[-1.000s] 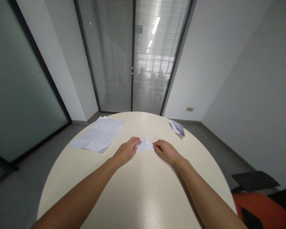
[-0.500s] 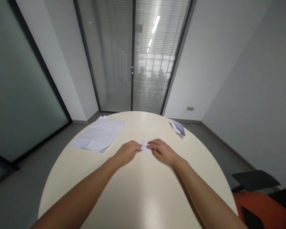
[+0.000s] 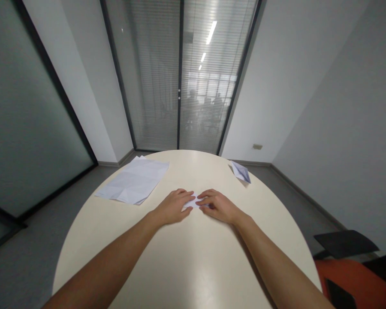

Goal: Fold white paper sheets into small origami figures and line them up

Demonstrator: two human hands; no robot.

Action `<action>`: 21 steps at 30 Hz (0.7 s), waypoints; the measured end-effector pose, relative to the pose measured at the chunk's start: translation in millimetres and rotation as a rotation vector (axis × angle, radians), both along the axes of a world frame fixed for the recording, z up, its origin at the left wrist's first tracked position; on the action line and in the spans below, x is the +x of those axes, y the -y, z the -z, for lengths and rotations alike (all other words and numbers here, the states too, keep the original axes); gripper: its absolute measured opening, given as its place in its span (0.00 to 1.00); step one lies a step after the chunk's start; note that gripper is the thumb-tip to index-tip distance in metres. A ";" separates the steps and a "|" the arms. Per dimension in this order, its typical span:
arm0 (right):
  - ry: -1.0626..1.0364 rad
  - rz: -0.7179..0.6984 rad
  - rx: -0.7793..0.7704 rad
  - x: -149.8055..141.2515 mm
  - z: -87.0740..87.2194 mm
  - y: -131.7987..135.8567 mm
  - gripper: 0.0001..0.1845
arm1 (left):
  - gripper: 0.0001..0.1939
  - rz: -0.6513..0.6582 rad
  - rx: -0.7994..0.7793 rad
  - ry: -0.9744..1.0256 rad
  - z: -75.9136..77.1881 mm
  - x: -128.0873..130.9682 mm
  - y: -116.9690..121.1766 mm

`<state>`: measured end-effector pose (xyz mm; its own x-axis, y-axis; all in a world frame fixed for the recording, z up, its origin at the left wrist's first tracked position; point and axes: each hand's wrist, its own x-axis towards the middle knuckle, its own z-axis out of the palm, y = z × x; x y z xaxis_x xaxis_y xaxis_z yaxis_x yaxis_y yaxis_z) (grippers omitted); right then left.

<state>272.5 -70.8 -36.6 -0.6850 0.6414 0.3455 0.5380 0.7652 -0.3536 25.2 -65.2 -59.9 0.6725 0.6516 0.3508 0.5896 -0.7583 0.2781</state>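
A small folded piece of white paper (image 3: 193, 202) lies flat near the middle of the round cream table (image 3: 186, 257). My left hand (image 3: 174, 206) and my right hand (image 3: 216, 205) meet over it and cover most of it. Both press on it with fingers stretched forward and lying flat, fingertips almost touching. Only a thin strip of the paper shows between the two hands.
A stack of creased white sheets (image 3: 134, 180) lies at the table's far left. A folded paper shape (image 3: 241, 171) sits at the far right edge. An orange chair (image 3: 357, 283) with a dark armrest stands at the lower right. Glass doors with blinds are behind the table.
The paper showed as an open triangle between the hands; the right hand slid left over it, and the left fingers came forward, so the paper is now nearly hidden.
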 end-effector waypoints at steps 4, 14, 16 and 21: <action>0.004 0.001 -0.014 4.2 2.3 -3.1 0.13 | 0.20 -0.014 -0.009 -0.015 0.9 0.2 -0.3; 0.043 0.008 0.000 4.8 -7.5 1.1 0.11 | 0.18 0.003 -0.019 0.009 -5.8 1.1 2.2; 0.039 -0.028 0.010 -0.9 -7.2 4.1 0.13 | 0.16 0.018 -0.014 0.010 -7.5 1.3 2.9; 0.041 -0.081 0.013 -8.6 -4.7 6.9 0.15 | 0.15 0.038 -0.013 0.026 -8.5 1.3 2.9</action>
<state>263.9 -77.7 -31.9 -0.7479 0.5792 0.3243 0.4882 0.8110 -0.3225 26.5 -68.1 -51.4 0.6881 0.6302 0.3598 0.5528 -0.7764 0.3028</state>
